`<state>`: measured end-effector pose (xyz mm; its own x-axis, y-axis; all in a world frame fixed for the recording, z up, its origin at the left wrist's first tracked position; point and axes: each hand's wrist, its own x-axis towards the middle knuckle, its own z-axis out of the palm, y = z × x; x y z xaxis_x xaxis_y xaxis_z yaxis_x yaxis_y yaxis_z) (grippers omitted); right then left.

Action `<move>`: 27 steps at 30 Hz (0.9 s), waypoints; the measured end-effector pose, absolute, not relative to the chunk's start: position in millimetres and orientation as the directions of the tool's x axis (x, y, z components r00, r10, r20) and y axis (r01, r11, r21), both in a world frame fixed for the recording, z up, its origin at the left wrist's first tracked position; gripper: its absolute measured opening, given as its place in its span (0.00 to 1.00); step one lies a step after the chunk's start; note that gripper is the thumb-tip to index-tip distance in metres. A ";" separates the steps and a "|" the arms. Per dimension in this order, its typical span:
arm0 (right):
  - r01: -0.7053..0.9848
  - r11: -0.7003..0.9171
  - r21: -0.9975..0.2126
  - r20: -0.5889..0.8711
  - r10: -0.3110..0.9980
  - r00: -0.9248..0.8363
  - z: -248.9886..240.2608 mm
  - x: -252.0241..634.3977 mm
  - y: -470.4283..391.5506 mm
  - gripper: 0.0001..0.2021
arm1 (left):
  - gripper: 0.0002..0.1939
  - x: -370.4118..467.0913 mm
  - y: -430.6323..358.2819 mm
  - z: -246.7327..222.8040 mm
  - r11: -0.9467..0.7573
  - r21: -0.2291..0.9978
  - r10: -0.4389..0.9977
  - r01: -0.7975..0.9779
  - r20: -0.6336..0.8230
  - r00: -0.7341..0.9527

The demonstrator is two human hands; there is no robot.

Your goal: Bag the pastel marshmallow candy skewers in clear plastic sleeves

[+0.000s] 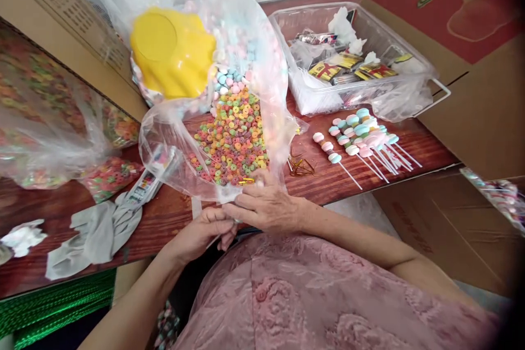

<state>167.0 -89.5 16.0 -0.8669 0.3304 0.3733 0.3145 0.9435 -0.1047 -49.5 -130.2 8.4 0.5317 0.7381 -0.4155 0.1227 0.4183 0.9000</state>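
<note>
Low at the table's front edge, my left hand (pixel 210 228) is closed, fingers pinched together, with a thin white stick (pixel 212 243) partly showing below them. My right hand (pixel 268 209) sits right beside it, fingers bent and touching or nearly touching the left ones; what lies between them is hidden. Just beyond my right fingers, gold twist ties (pixel 246 181) rest by a heap of colourful ring-shaped cereal (pixel 233 145) in an open clear plastic bag (pixel 159 126). Small pink, white and blue marshmallows (pixel 232 79) lie behind the cereal.
An upturned yellow bowl (pixel 172 52) rests on the marshmallow bag. Right of it are a clear plastic basket (pixel 394 90) of packets, finished marshmallow skewers (pixel 363 134) and loose gold ties (pixel 302 167). Grey gloves (pixel 96 232) lie left, near bagged cereal (pixel 110 178). Cardboard boxes (pixel 463 93) flank the table.
</note>
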 end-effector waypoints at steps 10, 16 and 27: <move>0.440 0.779 -0.446 0.567 0.627 -0.534 9.9 207.2 -105.2 0.09 | 0.11 -14.2 -136.3 4.3 -0.389 0.745 0.904 0.542 0.194 0.382; 0.766 0.212 -0.607 0.400 0.914 0.064 -21.1 274.8 -105.0 0.08 | 0.14 4.2 -131.2 -4.0 0.213 0.971 0.971 0.107 -0.223 0.091; 0.890 0.085 -0.448 0.157 0.987 -0.015 -41.0 282.4 -79.5 0.10 | 0.19 30.0 -132.7 -17.5 0.402 0.910 0.907 -0.097 -0.382 0.176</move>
<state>282.4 -79.5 -41.0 -0.0153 0.9874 0.1572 0.8900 0.0851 -0.4480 30.0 -132.7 -17.5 0.1762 0.9072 -0.3821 -0.0968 0.4023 0.9104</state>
